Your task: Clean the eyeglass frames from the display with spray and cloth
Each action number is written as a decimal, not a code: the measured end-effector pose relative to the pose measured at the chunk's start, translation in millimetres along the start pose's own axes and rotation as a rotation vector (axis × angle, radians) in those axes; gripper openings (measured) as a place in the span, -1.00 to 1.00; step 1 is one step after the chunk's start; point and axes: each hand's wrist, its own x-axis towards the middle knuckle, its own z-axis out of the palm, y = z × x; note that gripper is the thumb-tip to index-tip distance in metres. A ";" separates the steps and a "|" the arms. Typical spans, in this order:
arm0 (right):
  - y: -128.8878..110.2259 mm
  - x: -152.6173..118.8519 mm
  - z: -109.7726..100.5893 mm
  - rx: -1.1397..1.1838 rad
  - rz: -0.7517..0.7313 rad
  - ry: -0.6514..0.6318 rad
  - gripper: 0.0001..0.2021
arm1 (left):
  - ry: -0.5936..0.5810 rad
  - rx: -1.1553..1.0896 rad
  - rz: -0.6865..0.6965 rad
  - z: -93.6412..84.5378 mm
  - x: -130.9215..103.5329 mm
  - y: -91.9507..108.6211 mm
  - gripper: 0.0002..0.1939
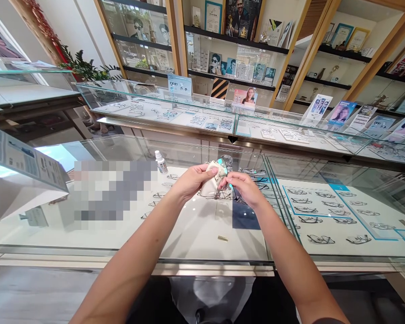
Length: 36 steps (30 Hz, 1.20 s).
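My left hand (191, 181) is closed on a cream cleaning cloth (209, 185) with a zigzag edge, thumb on top. The cloth is folded about a pair of eyeglasses (227, 162), and part of a lens shows above it. My right hand (243, 186) pinches the eyeglasses at their right side, close to the cloth. The fingers and cloth hide most of the frame. Both hands are above the glass counter (202, 245). Just beyond my left hand stands a small white spray bottle (161, 163).
Under the glass lie rows of eyeglasses (320, 239) and a dark blue panel (246, 216). A small gold bar (222, 238) is near the front. At left stands a folded sign (30, 166). Another display case (175, 114) runs behind, before tall shelves (236, 38).
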 end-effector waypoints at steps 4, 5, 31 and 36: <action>1.8 0.8 -0.1 -0.005 0.009 -0.007 -0.72 | -0.019 0.038 -0.004 0.8 -1.0 -1.0 -0.59; 2.2 1.0 -0.1 -0.002 0.008 -0.012 -0.72 | -0.029 0.050 -0.009 1.1 -1.4 -1.1 -0.59; 5.9 0.7 6.8 0.079 0.043 -0.023 -0.68 | -0.027 -0.014 0.047 14.6 -5.5 -2.8 -0.55; 9.9 1.3 6.8 0.070 0.042 -0.020 -0.67 | -0.015 0.019 0.103 20.7 -5.0 -5.5 -0.56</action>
